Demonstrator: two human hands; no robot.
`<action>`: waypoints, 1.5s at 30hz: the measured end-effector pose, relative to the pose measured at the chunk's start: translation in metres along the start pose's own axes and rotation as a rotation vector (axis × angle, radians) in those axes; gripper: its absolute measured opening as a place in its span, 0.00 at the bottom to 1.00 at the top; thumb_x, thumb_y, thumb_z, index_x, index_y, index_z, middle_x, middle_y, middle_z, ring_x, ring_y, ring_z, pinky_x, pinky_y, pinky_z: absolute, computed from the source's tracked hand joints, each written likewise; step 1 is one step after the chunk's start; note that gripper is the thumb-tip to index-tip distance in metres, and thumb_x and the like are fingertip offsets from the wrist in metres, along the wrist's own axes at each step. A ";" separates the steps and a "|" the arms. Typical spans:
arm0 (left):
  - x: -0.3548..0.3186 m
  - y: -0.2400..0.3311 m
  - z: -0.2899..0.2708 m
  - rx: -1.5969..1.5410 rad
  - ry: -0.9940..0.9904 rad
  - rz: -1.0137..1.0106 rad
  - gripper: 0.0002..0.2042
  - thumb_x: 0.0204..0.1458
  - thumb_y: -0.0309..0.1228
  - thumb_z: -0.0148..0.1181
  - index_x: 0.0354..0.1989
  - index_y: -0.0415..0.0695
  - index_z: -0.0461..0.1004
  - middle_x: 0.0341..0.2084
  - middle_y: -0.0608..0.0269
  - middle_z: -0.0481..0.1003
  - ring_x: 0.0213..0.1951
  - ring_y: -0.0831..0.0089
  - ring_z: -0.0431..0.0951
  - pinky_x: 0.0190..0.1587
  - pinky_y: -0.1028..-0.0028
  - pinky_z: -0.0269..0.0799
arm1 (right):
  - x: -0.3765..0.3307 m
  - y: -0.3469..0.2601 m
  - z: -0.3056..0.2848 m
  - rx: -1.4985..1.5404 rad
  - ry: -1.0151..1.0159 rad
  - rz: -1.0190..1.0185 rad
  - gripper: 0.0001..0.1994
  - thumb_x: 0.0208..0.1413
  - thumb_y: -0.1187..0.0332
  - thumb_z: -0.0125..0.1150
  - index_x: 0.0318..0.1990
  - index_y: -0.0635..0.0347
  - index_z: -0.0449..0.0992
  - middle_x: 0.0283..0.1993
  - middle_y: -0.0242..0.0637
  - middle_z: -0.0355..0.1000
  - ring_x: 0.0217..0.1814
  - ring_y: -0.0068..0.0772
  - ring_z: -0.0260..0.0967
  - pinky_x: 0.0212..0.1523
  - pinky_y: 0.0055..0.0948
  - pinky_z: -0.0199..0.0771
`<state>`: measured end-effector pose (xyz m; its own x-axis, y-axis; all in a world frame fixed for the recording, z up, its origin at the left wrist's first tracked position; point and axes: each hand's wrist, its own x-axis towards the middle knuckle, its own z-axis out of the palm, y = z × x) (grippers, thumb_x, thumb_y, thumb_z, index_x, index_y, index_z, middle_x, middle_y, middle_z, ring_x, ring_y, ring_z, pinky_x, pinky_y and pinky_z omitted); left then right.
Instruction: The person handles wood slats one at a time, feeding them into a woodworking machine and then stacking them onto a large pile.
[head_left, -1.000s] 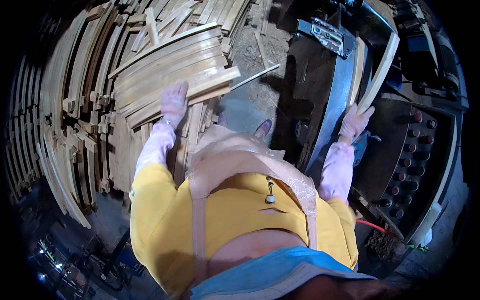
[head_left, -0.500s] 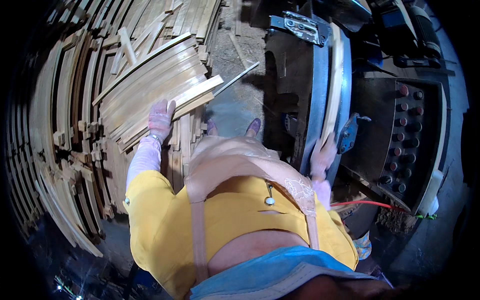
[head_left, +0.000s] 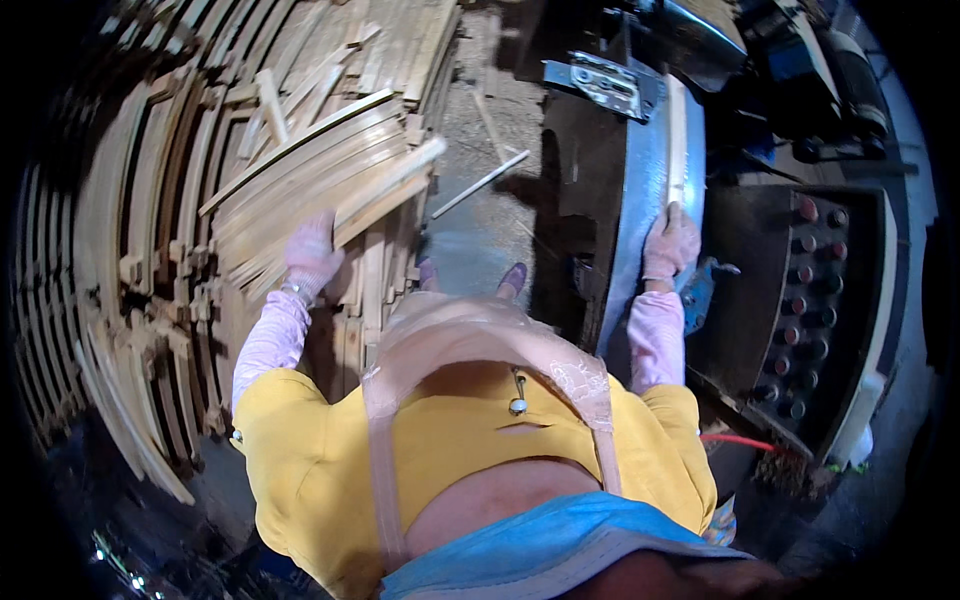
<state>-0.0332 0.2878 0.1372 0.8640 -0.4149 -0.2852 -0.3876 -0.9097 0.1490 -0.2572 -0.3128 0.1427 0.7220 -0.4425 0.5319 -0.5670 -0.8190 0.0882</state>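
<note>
My right hand (head_left: 672, 245), in a pale glove, is closed at the near end of a wooden strip (head_left: 677, 135). That strip lies lengthwise on the bluish metal bed (head_left: 640, 205) of a machine at my right. My left hand (head_left: 314, 252), gloved too, is closed around the near end of a pale wooden strip (head_left: 392, 180) at the right edge of a stack of strips (head_left: 310, 175). This strip looks blurred, and my fingers partly hide its end.
Large piles of wooden strips (head_left: 120, 210) fill the left side. A metal bracket (head_left: 605, 85) sits over the machine bed. Right of it stands a control panel with several buttons (head_left: 805, 300). A thin stick (head_left: 480, 184) lies over the dusty floor. A red hose (head_left: 735, 439) runs near my right elbow.
My right hand has moved forward along the metal bed, and the strip's near end is farther from me. My left fingers have curled in at the stack's edge. The whole view has shifted slightly.
</note>
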 end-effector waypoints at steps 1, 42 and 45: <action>0.007 0.011 -0.017 -0.010 -0.005 -0.067 0.37 0.44 0.36 0.70 0.66 0.44 0.66 0.57 0.45 0.73 0.61 0.48 0.72 0.63 0.55 0.69 | 0.014 0.001 0.009 0.046 -0.071 -0.007 0.08 0.57 0.62 0.63 0.40 0.54 0.80 0.34 0.43 0.77 0.36 0.50 0.76 0.39 0.49 0.74; 0.054 0.179 0.091 -1.670 -0.007 -0.614 0.15 0.55 0.42 0.62 0.28 0.42 0.70 0.21 0.67 0.69 0.22 0.69 0.70 0.24 0.66 0.65 | 0.063 -0.013 0.015 0.172 -0.304 0.555 0.43 0.53 0.54 0.68 0.74 0.57 0.56 0.59 0.59 0.73 0.60 0.63 0.72 0.61 0.53 0.72; 0.038 0.088 0.150 -1.394 0.286 -0.622 0.17 0.56 0.47 0.62 0.39 0.44 0.77 0.24 0.62 0.72 0.27 0.66 0.72 0.30 0.63 0.68 | 0.002 -0.023 -0.038 0.202 -0.361 0.569 0.42 0.54 0.56 0.67 0.73 0.62 0.57 0.61 0.61 0.72 0.63 0.65 0.70 0.62 0.52 0.71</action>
<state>-0.0831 0.1894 -0.0028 0.8630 0.1732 -0.4746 0.4975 -0.1280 0.8580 -0.2581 -0.2808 0.1739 0.4419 -0.8872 0.1326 -0.8360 -0.4609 -0.2979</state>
